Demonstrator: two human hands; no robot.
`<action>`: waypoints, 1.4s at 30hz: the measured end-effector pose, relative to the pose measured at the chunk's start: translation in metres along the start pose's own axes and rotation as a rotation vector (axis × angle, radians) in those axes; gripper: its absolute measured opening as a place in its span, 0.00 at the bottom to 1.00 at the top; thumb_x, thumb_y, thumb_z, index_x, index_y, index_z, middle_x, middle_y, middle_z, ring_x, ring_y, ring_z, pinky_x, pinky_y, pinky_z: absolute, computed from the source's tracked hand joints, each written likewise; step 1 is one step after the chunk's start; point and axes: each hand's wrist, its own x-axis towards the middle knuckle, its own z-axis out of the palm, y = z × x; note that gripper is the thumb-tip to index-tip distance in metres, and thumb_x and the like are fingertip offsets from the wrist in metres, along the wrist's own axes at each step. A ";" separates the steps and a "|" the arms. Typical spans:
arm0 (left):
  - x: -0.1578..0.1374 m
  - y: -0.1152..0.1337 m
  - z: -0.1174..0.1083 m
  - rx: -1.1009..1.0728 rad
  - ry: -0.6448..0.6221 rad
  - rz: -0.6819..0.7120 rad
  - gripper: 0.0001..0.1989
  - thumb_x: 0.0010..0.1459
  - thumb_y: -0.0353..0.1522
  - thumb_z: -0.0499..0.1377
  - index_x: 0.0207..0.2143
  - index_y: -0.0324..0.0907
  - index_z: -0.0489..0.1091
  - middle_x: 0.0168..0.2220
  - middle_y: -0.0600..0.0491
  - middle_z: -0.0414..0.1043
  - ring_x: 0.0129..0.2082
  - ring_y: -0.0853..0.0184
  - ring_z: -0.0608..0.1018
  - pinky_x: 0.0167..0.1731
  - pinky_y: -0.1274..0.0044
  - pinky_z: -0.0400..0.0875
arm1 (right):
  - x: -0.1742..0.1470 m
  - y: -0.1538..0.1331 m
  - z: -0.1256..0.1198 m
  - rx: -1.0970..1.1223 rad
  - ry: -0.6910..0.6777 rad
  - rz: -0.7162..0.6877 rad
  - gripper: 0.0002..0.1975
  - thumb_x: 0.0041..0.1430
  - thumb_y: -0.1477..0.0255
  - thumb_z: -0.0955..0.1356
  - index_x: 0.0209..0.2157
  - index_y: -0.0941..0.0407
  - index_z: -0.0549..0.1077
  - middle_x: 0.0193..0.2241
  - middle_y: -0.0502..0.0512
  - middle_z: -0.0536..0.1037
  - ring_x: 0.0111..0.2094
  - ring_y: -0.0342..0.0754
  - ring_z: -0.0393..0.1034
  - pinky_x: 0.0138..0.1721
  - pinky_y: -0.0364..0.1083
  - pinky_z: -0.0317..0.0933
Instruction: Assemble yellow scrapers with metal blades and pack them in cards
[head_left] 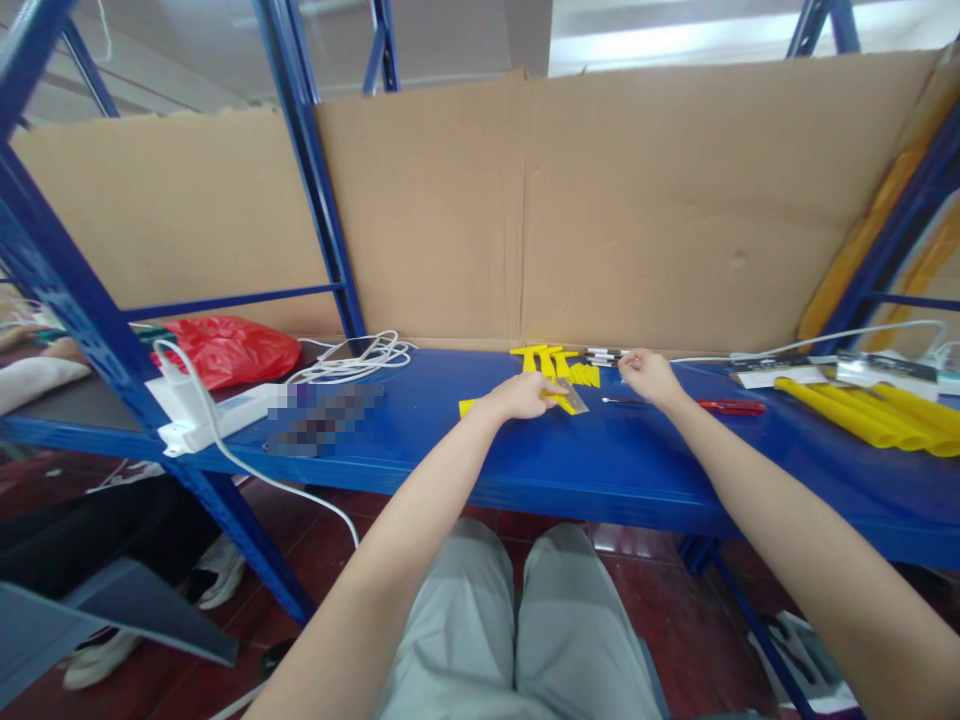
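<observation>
My left hand (523,396) is closed around a yellow-handled scraper (574,397), whose flat greyish blade points right. The handle's yellow end shows on the other side of the hand. Just behind it, yellow T-shaped pieces (541,360) and several small yellow pieces (585,375) lie in a row. My right hand (646,375) has its fingers pinched together beside small black-and-white items (602,357); what is between the fingertips is too small to make out. Below that hand lies a thin dark tool (626,401), and a red-handled tool (731,407) sits to its right.
Yellow tubes (862,415) and black-and-white packages (784,372) lie at the right of the blue shelf (450,465). On the left are a white power strip (225,415), a coiled white cable (367,360) and a red bag (232,350). Cardboard (637,210) stands behind. Another person's arm (45,380) is far left.
</observation>
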 end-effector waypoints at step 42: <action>0.005 0.000 0.011 0.241 -0.054 0.063 0.19 0.60 0.27 0.54 0.53 0.46 0.73 0.48 0.49 0.76 0.48 0.62 0.77 0.46 0.76 0.69 | -0.001 -0.036 0.021 -0.706 -0.433 -0.074 0.18 0.61 0.66 0.63 0.42 0.62 0.78 0.41 0.69 0.80 0.44 0.55 0.75 0.40 0.45 0.65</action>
